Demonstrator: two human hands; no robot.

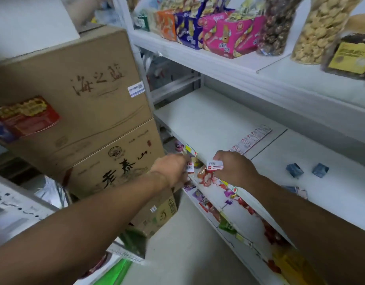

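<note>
Price tag (215, 166), red and white, sat pinched in the right hand (235, 167) at the front edge of the shelf (208, 120), its long side along that edge. The left hand (171, 169) pinched a smaller tag (190, 167) just beside it. Farther back on the shelf lay a strip of tags (251, 139), nearer the right hand.

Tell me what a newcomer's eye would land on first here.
The left hand pinches one small price tag, the right hand a second tag, at the front edge of the white middle shelf. Bright pink snack boxes crowd the shelf above; stacked cardboard cartons loom at left.
</note>
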